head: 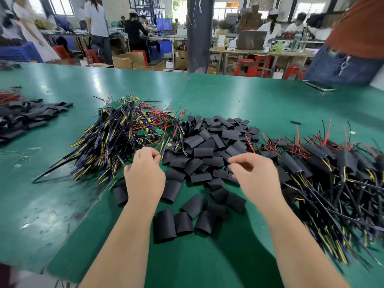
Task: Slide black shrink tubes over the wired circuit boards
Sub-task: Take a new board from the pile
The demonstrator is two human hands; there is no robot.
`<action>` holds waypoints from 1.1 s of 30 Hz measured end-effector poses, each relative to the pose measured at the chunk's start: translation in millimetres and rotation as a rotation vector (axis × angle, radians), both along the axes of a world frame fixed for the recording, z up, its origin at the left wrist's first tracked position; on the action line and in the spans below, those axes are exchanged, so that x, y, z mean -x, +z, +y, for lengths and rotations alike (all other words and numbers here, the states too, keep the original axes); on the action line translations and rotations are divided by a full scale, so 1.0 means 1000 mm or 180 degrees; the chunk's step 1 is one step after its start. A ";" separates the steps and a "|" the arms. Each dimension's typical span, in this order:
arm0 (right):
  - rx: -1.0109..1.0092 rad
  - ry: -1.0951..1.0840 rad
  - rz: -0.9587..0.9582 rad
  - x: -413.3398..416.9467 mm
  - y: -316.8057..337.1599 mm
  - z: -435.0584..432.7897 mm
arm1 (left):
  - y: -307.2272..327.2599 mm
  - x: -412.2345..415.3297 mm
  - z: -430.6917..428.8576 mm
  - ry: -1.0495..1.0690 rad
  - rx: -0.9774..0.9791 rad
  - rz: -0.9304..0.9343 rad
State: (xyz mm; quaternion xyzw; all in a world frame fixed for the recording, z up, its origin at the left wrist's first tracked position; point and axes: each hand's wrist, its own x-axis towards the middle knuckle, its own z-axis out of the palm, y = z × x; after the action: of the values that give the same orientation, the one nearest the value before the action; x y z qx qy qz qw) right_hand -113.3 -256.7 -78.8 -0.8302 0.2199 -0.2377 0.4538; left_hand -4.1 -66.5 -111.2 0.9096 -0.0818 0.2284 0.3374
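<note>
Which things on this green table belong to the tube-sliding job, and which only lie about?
For the job: bare wired boards, loose shrink tubes, sleeved boards.
Lying about: far-left tube pile, flat device, stray black piece.

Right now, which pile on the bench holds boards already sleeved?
The right-hand pile: its black tubes have wires running out. The pile left of centre shows bare green boards; the middle pile is empty tubes.

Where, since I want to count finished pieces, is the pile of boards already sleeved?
In the head view, the sleeved boards lie at the right on the green table, right of the loose shrink tubes and beside the right hand.
</note>
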 end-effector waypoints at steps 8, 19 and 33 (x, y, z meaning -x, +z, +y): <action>-0.3680 0.1372 -0.0534 -0.009 -0.004 0.025 | 0.009 0.021 -0.019 -0.2108 0.0662 -0.0422; -0.2731 0.0657 -0.0931 -0.011 -0.005 0.025 | 0.007 0.028 -0.022 -0.2043 0.0588 -0.0373; -0.2695 0.0651 -0.0882 -0.017 -0.014 0.024 | 0.010 0.034 -0.028 -0.1456 -0.0195 -0.0775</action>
State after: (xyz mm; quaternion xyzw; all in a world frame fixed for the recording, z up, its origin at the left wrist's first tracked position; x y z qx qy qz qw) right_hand -96.7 -233.2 -93.1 -0.5494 0.1518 -0.1897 0.7995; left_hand -37.8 -94.3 -101.5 0.8430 -0.3322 0.2514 0.3403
